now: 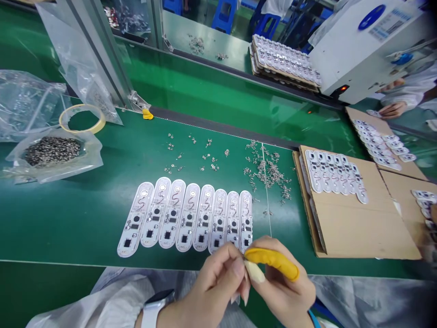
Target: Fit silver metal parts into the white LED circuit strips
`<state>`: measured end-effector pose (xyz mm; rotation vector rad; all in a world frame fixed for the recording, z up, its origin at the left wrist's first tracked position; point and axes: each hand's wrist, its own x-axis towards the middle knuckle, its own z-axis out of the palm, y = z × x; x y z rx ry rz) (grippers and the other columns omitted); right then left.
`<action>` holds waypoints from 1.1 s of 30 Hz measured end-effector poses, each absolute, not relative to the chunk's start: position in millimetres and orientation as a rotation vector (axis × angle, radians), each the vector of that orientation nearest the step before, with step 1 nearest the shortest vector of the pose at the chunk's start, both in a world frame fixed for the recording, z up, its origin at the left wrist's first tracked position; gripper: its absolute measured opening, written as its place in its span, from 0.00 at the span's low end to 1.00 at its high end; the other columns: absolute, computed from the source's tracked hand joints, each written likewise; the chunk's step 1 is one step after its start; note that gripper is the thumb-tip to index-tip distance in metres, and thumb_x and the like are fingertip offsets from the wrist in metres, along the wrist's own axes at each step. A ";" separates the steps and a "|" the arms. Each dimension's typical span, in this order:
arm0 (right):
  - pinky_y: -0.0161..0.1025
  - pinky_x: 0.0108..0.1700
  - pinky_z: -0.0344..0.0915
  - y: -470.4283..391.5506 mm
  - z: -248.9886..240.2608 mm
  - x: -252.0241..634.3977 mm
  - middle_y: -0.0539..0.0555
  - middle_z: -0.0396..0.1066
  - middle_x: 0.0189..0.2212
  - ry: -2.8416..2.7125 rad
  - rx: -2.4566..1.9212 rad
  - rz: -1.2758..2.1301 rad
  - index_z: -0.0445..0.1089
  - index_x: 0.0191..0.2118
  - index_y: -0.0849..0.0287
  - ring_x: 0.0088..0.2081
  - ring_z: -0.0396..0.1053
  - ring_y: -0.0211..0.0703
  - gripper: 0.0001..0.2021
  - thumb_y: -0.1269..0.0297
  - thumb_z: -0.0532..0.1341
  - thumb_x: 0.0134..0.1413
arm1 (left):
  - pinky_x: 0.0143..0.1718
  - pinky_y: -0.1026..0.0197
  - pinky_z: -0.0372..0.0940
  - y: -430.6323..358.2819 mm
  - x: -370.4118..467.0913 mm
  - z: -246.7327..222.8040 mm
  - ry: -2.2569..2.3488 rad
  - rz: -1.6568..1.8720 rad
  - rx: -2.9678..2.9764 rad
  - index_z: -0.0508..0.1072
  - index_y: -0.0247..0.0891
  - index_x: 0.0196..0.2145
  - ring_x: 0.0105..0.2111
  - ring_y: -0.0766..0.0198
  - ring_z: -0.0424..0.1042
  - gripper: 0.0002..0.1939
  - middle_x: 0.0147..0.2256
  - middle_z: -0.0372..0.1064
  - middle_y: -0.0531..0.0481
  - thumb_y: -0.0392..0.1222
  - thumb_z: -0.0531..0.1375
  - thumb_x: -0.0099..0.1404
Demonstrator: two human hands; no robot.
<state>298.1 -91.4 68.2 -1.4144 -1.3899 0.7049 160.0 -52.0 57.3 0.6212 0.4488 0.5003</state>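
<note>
My left hand (221,280) and my right hand (282,278) meet at the table's front edge, fingertips pinched together. Whatever sits between them is too small and too covered to make out. A yellow finger cot (273,260) covers my right index finger, and a pale one (254,272) is on the thumb. Just beyond my hands, several white rounded circuit boards (185,217) lie side by side in a row, each with a black square chip and thin red wires. My fingers partly hide the lower ends of the boards on the right.
Small metal parts (269,171) are scattered behind the boards. A bag of dark metal parts (53,152) and a tape roll (82,118) lie left. At right, cardboard (362,223) carries more boards (336,171). A metal-framed partition (218,100) crosses behind; a co-worker's hand (392,110) is far right.
</note>
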 end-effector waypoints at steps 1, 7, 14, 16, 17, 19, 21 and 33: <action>0.37 0.26 0.68 -90.2 70.2 299.2 0.52 0.68 0.29 -1.400 -1.409 0.738 0.70 0.40 0.52 0.28 0.67 0.42 0.08 0.71 0.61 0.55 | 0.24 0.67 0.49 -50.8 158.8 56.2 0.426 0.490 0.629 0.58 0.38 0.28 0.19 0.73 0.49 0.22 0.20 0.56 0.58 0.60 0.51 0.67; 0.34 0.25 0.69 -82.6 86.1 311.7 0.51 0.70 0.27 -1.506 -1.338 0.958 0.73 0.34 0.53 0.25 0.68 0.38 0.02 0.65 0.63 0.55 | 0.26 0.67 0.52 -42.7 150.5 50.7 0.417 0.412 0.695 0.58 0.38 0.28 0.21 0.71 0.54 0.21 0.21 0.60 0.55 0.59 0.51 0.67; 0.35 0.25 0.66 -40.9 71.5 344.4 0.52 0.72 0.26 -1.584 -1.533 1.096 0.75 0.28 0.56 0.26 0.68 0.39 0.04 0.64 0.65 0.52 | 0.38 0.63 0.63 -41.2 148.7 38.3 0.570 0.534 1.530 0.68 0.36 0.40 0.37 0.65 0.69 0.12 0.36 0.71 0.48 0.41 0.47 0.72; 0.35 0.26 0.65 -27.0 61.0 351.4 0.53 0.73 0.27 -1.664 -1.608 1.094 0.76 0.28 0.57 0.27 0.68 0.39 0.04 0.65 0.64 0.51 | 0.49 0.58 0.62 -42.0 149.8 28.9 0.503 0.642 2.075 0.69 0.35 0.44 0.48 0.61 0.67 0.11 0.44 0.71 0.48 0.33 0.48 0.71; 0.35 0.26 0.65 -21.7 56.4 353.6 0.53 0.73 0.27 -1.702 -1.628 1.106 0.76 0.28 0.57 0.27 0.67 0.39 0.05 0.65 0.63 0.51 | 0.54 0.56 0.59 -42.5 150.7 23.7 0.466 0.662 2.289 0.69 0.34 0.45 0.52 0.60 0.64 0.12 0.48 0.70 0.48 0.31 0.49 0.70; 0.34 0.25 0.64 -15.1 50.1 355.5 0.53 0.73 0.27 -1.751 -1.653 1.153 0.76 0.29 0.57 0.26 0.66 0.38 0.06 0.66 0.61 0.52 | 0.59 0.55 0.54 -43.3 152.6 14.0 0.459 0.653 2.560 0.69 0.35 0.47 0.57 0.60 0.60 0.12 0.53 0.67 0.50 0.30 0.50 0.69; 0.34 0.25 0.64 -12.5 47.8 355.3 0.53 0.72 0.28 -1.766 -1.673 1.190 0.75 0.29 0.58 0.26 0.66 0.38 0.07 0.66 0.60 0.52 | 0.60 0.57 0.53 -43.7 154.3 7.0 0.494 0.639 2.650 0.69 0.35 0.49 0.57 0.62 0.60 0.13 0.53 0.67 0.52 0.31 0.50 0.70; 0.34 0.26 0.65 -4.1 49.9 351.8 0.53 0.72 0.30 -1.832 -1.759 1.254 0.75 0.29 0.59 0.25 0.65 0.36 0.07 0.71 0.59 0.50 | 0.60 0.58 0.52 -41.6 155.3 4.3 0.524 0.629 2.684 0.69 0.36 0.50 0.57 0.64 0.60 0.14 0.54 0.66 0.55 0.34 0.49 0.71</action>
